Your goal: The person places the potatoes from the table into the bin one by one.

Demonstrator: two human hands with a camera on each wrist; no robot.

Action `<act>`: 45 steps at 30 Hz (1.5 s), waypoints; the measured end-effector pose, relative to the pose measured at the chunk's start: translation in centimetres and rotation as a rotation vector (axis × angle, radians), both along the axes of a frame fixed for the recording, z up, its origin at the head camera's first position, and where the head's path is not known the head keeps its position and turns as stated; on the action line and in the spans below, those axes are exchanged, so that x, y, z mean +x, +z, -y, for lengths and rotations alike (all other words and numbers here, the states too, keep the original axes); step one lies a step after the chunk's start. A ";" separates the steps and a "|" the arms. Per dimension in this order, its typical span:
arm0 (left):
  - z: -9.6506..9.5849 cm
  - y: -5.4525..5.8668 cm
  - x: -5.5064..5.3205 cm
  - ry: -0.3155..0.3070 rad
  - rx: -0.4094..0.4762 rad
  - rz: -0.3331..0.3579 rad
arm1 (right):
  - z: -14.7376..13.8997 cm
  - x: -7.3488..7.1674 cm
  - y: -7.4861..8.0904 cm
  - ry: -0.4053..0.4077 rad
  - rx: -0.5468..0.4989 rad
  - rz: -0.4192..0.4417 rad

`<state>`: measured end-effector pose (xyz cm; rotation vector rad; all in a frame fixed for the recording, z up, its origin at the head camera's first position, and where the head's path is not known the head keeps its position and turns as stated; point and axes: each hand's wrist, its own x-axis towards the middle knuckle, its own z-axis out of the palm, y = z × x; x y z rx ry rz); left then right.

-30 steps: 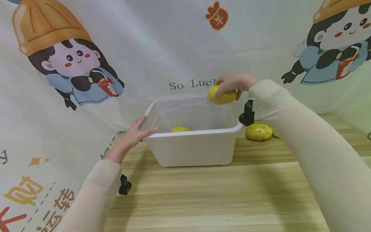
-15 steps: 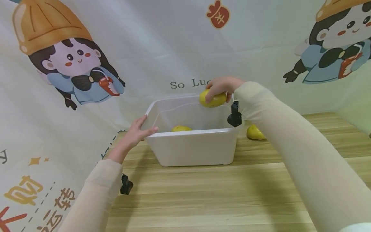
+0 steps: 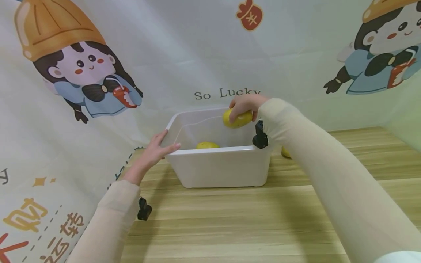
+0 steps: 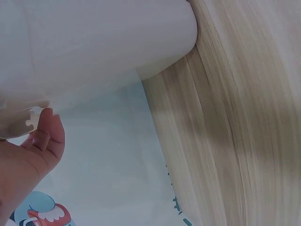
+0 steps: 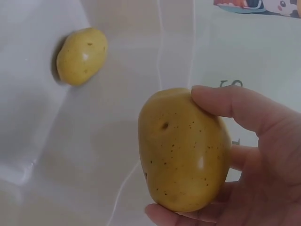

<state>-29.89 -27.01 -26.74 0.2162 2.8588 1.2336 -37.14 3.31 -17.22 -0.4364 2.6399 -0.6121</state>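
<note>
A person's right hand (image 3: 245,102) grips a yellow potato (image 3: 241,120) between thumb and fingers, above the open white bin (image 3: 218,168) at the centre of the head frame, while the left hand (image 3: 152,149), left of centre, holds the bin's rim at its near left corner. A second potato (image 3: 207,145) lies inside the bin, and a yellow object (image 3: 285,152), mostly hidden behind the right sleeve (image 3: 315,153), sits right of it on a wood-grain table (image 3: 223,226), before a cartoon-printed backdrop (image 3: 164,47) lettered "So Lucky" across the upper frame.
</note>
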 end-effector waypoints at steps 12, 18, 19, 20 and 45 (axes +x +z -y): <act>-0.1 -0.1 -0.2 0.004 0.003 -0.022 | 0.7 -0.2 -0.8 0.020 0.050 -0.033; -0.1 -0.1 -0.2 0.004 0.002 -0.020 | 0.8 -0.3 -0.7 0.004 -0.013 0.037; -0.1 -0.1 -0.1 0.002 0.000 -0.020 | 0.8 -0.3 -0.6 0.000 -0.027 0.050; -0.1 -0.1 -0.1 0.004 -0.001 -0.016 | 0.8 -0.2 -0.6 -0.001 -0.035 0.056; -0.2 -0.2 -0.3 -0.017 -0.005 -0.026 | -8.1 2.3 0.7 0.035 -0.050 -0.220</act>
